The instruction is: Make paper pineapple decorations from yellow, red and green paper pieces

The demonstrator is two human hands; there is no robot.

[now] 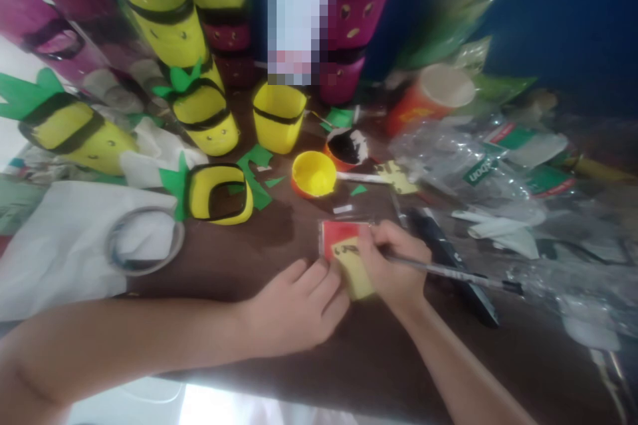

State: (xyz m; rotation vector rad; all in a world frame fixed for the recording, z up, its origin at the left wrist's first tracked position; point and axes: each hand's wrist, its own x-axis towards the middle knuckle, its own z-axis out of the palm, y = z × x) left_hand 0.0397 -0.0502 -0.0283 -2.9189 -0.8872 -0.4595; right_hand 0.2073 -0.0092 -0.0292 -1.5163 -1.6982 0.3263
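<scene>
My right hand (pixel 399 262) is closed around a pen (pixel 448 272) with a pale barrel and a dark end that points right. Under its fingertips lies a small yellow piece of paper (pixel 361 279) with little dark marks near its top edge. The paper partly covers a red pad in a clear wrapper (pixel 336 232). My left hand (pixel 304 302) lies flat on the table at the paper's left edge, its fingers slightly bent and apart. The pen tip is hidden by my right fingers.
Yellow cups with black bands and green leaf tops, such as one cup (pixel 222 212), stand left and behind. A roll of tape (pixel 144 239) lies left. A bowl of yellow paint (pixel 314 172) and a bowl of black paint (pixel 346 148) sit ahead. Plastic bags (pixel 448 153) crowd the right.
</scene>
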